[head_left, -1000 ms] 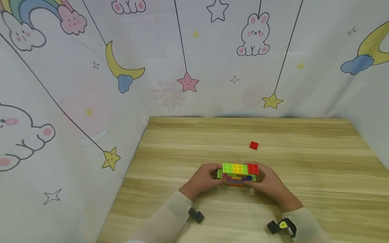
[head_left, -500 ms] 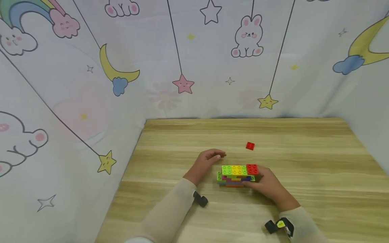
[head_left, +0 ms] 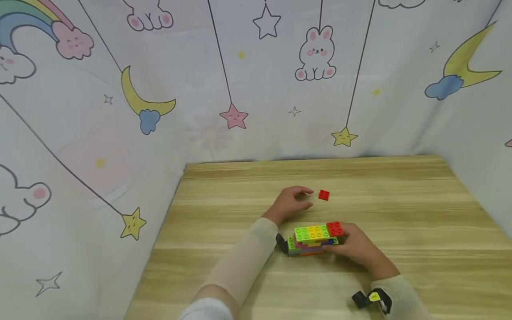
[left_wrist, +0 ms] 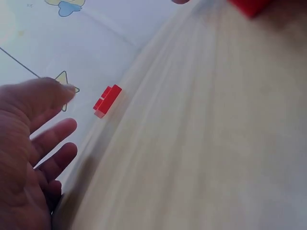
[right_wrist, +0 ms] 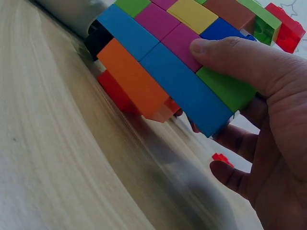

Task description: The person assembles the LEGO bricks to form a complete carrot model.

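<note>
On the wooden counter [head_left: 400, 213], my right hand [head_left: 358, 246] grips the stiff, light brick block [head_left: 314, 239] by its end, while my left hand's fingers [left_wrist: 50, 139] are spread beside the small red brick [head_left: 324, 195], best pinched by its edges.

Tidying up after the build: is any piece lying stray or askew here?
One small red brick lies alone on the table, apart from the brick stack the right hand grips; the left hand is beside it.
</note>
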Motion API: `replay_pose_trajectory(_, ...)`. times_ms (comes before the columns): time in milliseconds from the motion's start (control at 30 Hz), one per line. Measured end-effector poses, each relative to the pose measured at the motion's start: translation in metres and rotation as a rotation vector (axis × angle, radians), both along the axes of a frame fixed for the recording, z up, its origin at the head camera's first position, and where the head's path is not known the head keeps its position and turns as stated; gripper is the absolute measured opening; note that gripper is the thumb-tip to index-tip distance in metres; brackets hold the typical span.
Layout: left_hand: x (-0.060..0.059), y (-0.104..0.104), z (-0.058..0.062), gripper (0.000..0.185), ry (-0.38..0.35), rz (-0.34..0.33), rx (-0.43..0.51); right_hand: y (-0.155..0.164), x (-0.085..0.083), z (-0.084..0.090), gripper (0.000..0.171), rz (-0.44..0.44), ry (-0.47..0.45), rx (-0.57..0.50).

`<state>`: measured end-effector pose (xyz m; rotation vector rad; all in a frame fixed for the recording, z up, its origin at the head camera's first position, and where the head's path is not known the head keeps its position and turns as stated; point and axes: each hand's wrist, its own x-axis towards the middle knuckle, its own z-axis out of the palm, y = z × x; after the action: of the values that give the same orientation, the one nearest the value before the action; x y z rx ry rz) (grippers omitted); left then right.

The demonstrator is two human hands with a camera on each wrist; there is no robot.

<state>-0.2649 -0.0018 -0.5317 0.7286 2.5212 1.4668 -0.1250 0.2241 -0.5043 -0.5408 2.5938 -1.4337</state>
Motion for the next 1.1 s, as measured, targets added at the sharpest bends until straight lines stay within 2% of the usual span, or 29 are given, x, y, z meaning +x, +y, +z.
replay_pose_trajectory(167, -0.010, 0.010, -0.001, 0.036, 0.011, -0.005, -0.074, 0.009, 0.002, 0.000, 0.039, 0.028, -0.045, -0.024)
replay_pose_trajectory(333, -0.021, 0.016, -0.001, 0.037, 0.028, -0.029, -0.138, 0.009, 0.003, -0.003, 0.038, 0.111, -0.076, -0.106)
replay_pose_trajectory(600, -0.032, 0.023, 0.000, 0.037, 0.076, -0.043, -0.277, 0.002, 0.003, 0.001, 0.036, 0.160, -0.068, -0.115)
replay_pose_trajectory(867, -0.033, 0.029, 0.002, 0.028, 0.055, -0.041, -0.212, 0.006, 0.003, 0.003, 0.036, 0.136, -0.048, -0.086)
replay_pose_trajectory(1100, -0.029, 0.025, 0.004, 0.025, -0.003, -0.039, -0.065, 0.015, 0.001, 0.002, 0.037, 0.100, -0.047, -0.077)
